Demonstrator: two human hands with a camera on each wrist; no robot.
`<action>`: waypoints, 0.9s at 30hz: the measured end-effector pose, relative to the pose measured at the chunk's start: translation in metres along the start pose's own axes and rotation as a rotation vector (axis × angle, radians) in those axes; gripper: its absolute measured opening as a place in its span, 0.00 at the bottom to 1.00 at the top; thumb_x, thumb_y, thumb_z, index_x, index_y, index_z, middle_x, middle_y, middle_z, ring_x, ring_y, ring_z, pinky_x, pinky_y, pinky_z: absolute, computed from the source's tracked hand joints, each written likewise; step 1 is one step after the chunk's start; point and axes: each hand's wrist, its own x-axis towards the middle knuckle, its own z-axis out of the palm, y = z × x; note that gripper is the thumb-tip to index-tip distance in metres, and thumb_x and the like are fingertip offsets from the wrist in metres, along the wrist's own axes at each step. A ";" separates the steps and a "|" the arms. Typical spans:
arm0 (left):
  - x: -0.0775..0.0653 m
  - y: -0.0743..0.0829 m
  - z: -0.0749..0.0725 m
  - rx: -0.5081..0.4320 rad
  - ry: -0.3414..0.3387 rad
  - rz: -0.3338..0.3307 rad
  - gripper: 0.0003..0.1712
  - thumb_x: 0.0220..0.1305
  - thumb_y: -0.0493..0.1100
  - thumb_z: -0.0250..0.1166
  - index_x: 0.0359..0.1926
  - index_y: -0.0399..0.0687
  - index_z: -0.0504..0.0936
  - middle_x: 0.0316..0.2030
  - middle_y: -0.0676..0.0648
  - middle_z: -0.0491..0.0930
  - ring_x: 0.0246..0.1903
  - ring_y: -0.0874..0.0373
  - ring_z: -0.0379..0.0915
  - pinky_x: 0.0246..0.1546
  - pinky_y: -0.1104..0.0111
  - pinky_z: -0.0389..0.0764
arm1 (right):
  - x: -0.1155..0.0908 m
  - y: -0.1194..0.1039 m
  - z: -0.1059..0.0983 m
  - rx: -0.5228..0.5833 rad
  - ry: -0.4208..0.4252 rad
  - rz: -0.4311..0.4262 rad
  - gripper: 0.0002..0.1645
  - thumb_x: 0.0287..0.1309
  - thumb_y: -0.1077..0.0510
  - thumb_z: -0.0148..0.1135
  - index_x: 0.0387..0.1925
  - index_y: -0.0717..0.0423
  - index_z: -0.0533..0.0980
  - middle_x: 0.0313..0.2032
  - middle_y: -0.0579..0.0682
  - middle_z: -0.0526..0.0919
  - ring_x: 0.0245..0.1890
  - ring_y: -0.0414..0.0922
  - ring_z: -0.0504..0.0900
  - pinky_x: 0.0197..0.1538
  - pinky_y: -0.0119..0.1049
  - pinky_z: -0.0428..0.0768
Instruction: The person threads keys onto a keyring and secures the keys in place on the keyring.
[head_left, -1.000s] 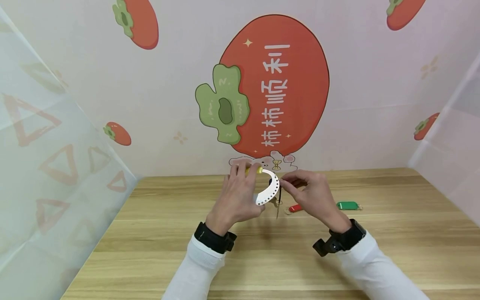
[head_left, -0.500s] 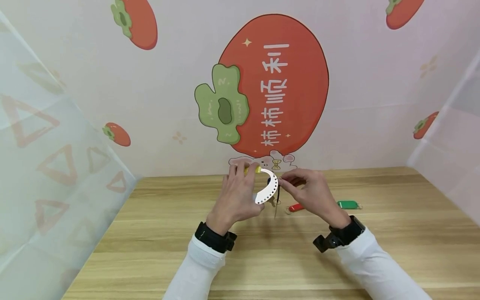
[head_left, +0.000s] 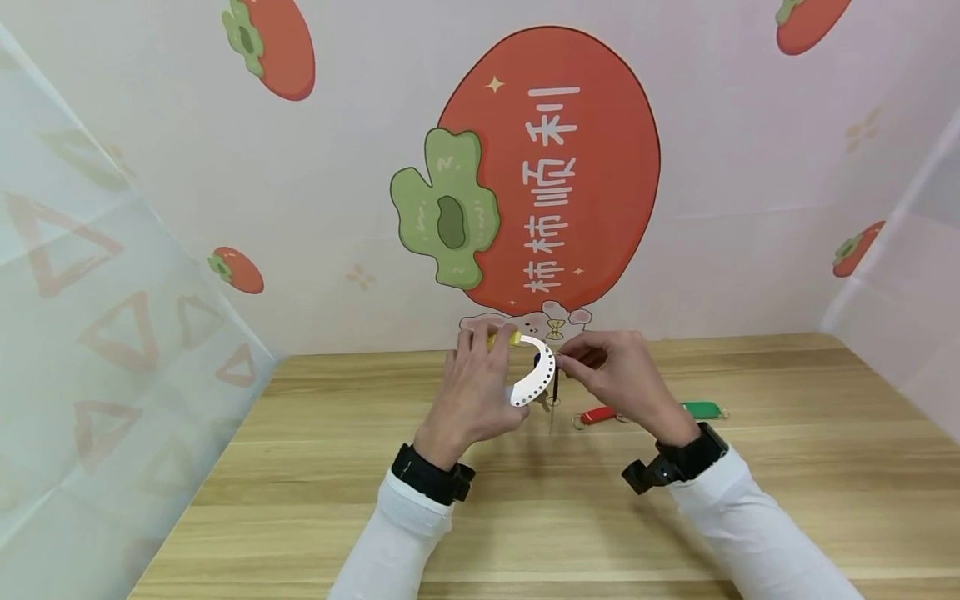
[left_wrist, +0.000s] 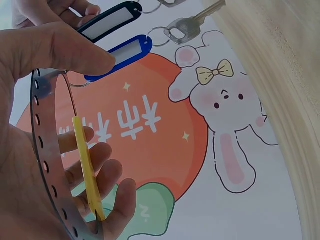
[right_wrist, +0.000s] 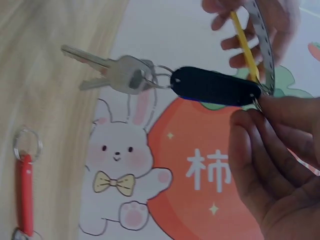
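My left hand [head_left: 474, 392] holds a crescent-shaped metal key holder [head_left: 534, 385] with a row of holes and a yellow-sleeved bar [left_wrist: 86, 155]. In the left wrist view, the thumb lies against a blue key tag [left_wrist: 142, 47], which has a key [left_wrist: 185, 31] on its far ring. My right hand [head_left: 622, 379] pinches the small ring [right_wrist: 257, 103] of a black key tag [right_wrist: 215, 86] at the holder's edge. A key [right_wrist: 127, 75] dangles from that tag's other end. Whether the pinched ring passes through a hole cannot be made out.
On the wooden table [head_left: 375, 517], a red key tag [head_left: 597, 414] lies behind the right hand, and a green key tag [head_left: 702, 410] is farther right. A printed backdrop [head_left: 337, 167] rises at the table's far edge.
My right hand has shifted slightly up and left, bringing the hanging black tag a little left. The left hand keeps its hold on the key holder, nearly still.
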 end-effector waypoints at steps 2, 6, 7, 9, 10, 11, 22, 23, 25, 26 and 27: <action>0.000 0.000 0.001 0.000 0.001 0.000 0.55 0.35 0.51 0.85 0.66 0.46 0.69 0.61 0.40 0.66 0.58 0.43 0.63 0.48 0.50 0.75 | -0.001 0.001 0.002 0.011 0.028 -0.023 0.05 0.55 0.66 0.75 0.35 0.59 0.87 0.29 0.47 0.88 0.26 0.39 0.85 0.32 0.34 0.83; 0.001 0.000 0.003 0.001 -0.003 -0.005 0.55 0.35 0.50 0.85 0.66 0.46 0.69 0.60 0.40 0.66 0.58 0.43 0.62 0.48 0.50 0.75 | -0.001 0.004 0.007 0.028 0.081 -0.113 0.06 0.52 0.70 0.75 0.34 0.62 0.87 0.30 0.50 0.88 0.26 0.40 0.86 0.32 0.35 0.84; 0.002 0.000 0.004 0.000 -0.004 -0.005 0.55 0.35 0.50 0.85 0.66 0.46 0.69 0.60 0.40 0.66 0.58 0.43 0.62 0.48 0.50 0.75 | -0.001 0.004 0.008 0.026 0.092 -0.136 0.07 0.51 0.71 0.75 0.34 0.62 0.87 0.31 0.51 0.89 0.26 0.41 0.86 0.32 0.35 0.84; 0.002 0.000 0.004 -0.005 -0.007 -0.007 0.55 0.35 0.50 0.85 0.66 0.47 0.68 0.60 0.40 0.66 0.58 0.43 0.62 0.48 0.50 0.75 | -0.001 0.005 0.008 0.019 0.106 -0.177 0.09 0.49 0.73 0.75 0.35 0.63 0.88 0.32 0.51 0.89 0.27 0.41 0.87 0.32 0.34 0.84; 0.003 0.000 0.004 -0.010 -0.007 -0.006 0.55 0.35 0.50 0.85 0.66 0.47 0.68 0.61 0.39 0.66 0.59 0.42 0.62 0.48 0.50 0.75 | -0.001 0.005 0.009 0.009 0.113 -0.195 0.11 0.48 0.73 0.75 0.35 0.63 0.88 0.33 0.52 0.89 0.27 0.41 0.87 0.31 0.34 0.84; 0.003 0.001 0.004 -0.011 -0.007 -0.005 0.55 0.35 0.49 0.85 0.66 0.47 0.68 0.61 0.39 0.66 0.59 0.42 0.62 0.48 0.50 0.75 | -0.001 0.005 0.009 -0.003 0.119 -0.212 0.12 0.48 0.74 0.76 0.36 0.63 0.88 0.34 0.52 0.89 0.27 0.41 0.87 0.31 0.34 0.84; 0.006 0.002 0.004 -0.023 -0.023 -0.001 0.55 0.35 0.48 0.84 0.67 0.46 0.68 0.61 0.39 0.66 0.62 0.43 0.58 0.46 0.51 0.74 | -0.003 0.002 0.011 -0.253 0.147 -0.339 0.12 0.47 0.74 0.75 0.35 0.64 0.86 0.28 0.51 0.86 0.22 0.40 0.80 0.25 0.34 0.79; 0.006 0.002 0.005 -0.023 -0.019 0.000 0.55 0.35 0.48 0.84 0.67 0.46 0.68 0.61 0.38 0.66 0.62 0.43 0.58 0.46 0.51 0.74 | -0.003 0.002 0.011 -0.258 0.148 -0.330 0.11 0.48 0.74 0.75 0.36 0.64 0.86 0.28 0.51 0.86 0.23 0.41 0.80 0.25 0.35 0.80; 0.007 0.002 0.005 -0.023 -0.011 -0.001 0.55 0.35 0.48 0.84 0.67 0.47 0.68 0.61 0.39 0.66 0.62 0.43 0.58 0.46 0.51 0.74 | -0.003 0.001 0.012 -0.238 0.149 -0.286 0.11 0.49 0.73 0.75 0.36 0.64 0.85 0.30 0.52 0.86 0.25 0.42 0.83 0.28 0.37 0.82; 0.007 0.002 0.006 -0.022 -0.007 -0.002 0.55 0.36 0.48 0.84 0.67 0.47 0.68 0.60 0.39 0.66 0.62 0.43 0.58 0.46 0.51 0.74 | -0.003 0.000 0.012 -0.225 0.151 -0.257 0.10 0.49 0.72 0.75 0.36 0.64 0.85 0.30 0.52 0.86 0.26 0.43 0.84 0.29 0.38 0.83; 0.007 0.002 0.006 -0.021 -0.003 -0.004 0.55 0.36 0.48 0.85 0.67 0.47 0.68 0.60 0.39 0.66 0.62 0.43 0.59 0.46 0.51 0.74 | -0.003 0.000 0.012 -0.208 0.151 -0.226 0.10 0.50 0.71 0.75 0.36 0.64 0.85 0.30 0.53 0.87 0.27 0.43 0.85 0.31 0.38 0.84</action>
